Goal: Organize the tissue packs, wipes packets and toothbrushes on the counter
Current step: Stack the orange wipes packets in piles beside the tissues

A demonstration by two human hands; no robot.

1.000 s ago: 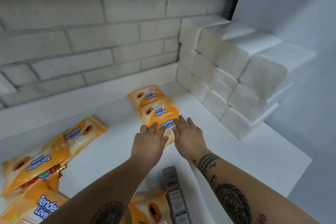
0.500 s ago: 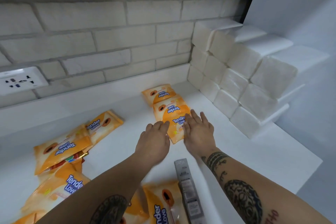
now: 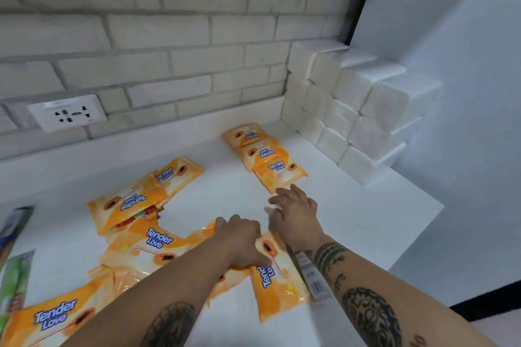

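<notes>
Lying at the far left edge of the white counter are green and blue toothbrush packs, blurred, beside a loose heap of orange plastic wipes packets. The left hand curls over the top of one orange wipes packet, thumb on its face. The right hand is spread and relaxed, fingertips at the near end of a row of three orange packets. White tissue packs stand stacked in the right corner.

Glossy, probably plastic wipes packets
</notes>
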